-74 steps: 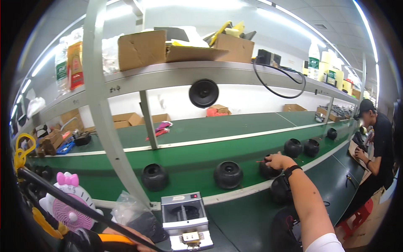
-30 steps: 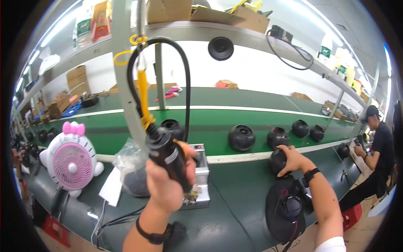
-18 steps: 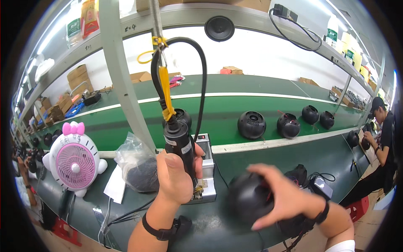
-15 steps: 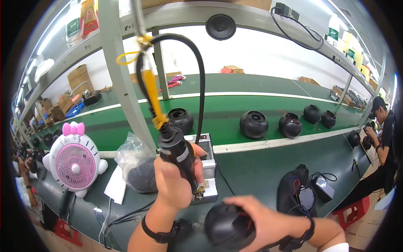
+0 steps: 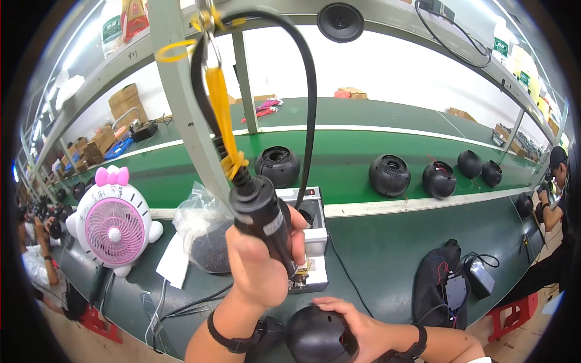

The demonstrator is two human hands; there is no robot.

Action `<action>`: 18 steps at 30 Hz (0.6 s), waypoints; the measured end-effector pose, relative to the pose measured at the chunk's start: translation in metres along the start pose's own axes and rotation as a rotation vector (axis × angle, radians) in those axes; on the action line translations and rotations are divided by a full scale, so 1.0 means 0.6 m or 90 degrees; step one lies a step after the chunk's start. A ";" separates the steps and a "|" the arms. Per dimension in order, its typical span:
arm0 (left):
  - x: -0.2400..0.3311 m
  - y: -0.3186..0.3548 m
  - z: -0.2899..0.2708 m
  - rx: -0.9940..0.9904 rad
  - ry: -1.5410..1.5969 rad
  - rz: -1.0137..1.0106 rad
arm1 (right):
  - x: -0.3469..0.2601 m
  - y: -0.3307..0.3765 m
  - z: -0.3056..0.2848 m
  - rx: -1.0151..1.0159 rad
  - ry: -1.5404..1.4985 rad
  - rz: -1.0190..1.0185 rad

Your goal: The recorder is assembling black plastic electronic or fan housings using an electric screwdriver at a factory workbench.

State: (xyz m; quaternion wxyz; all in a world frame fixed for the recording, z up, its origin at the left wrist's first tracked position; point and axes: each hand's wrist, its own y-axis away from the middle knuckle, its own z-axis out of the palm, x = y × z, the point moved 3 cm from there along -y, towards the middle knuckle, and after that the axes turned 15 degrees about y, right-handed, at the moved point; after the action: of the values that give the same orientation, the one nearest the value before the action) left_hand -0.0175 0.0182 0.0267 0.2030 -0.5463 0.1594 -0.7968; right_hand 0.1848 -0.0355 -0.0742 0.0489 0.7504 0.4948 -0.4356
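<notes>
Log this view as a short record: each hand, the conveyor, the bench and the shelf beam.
Left hand: gripping a black electric screwdriver hung on a yellow strap
Right hand: holding a round black housing
Conveyor: green, carrying several similar housings
Bench: pink-and-white fan at left, clear plastic bag to its right
Shelf beam: round black speaker on its front
</notes>
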 end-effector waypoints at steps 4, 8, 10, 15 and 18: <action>-0.012 0.006 -0.014 0.001 0.014 -0.050 | 0.010 0.004 0.020 -0.002 -0.042 -0.037; 0.022 0.023 0.004 0.013 0.073 -0.178 | 0.003 0.011 0.016 0.028 -0.037 -0.022; 0.055 0.037 0.019 -0.001 0.454 -0.111 | 0.004 0.012 0.012 0.026 -0.027 -0.009; 0.101 0.048 0.034 -0.205 0.377 0.018 | -0.011 0.002 0.010 0.017 -0.023 0.037; 0.085 0.042 0.031 -0.276 0.385 -0.033 | -0.012 -0.008 0.007 0.027 -0.014 0.057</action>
State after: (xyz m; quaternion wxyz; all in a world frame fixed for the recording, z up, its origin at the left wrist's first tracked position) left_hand -0.0128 -0.0296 0.0623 0.0061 -0.3204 0.3637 -0.8747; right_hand 0.1776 -0.0402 -0.0696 0.0579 0.7679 0.4504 -0.4519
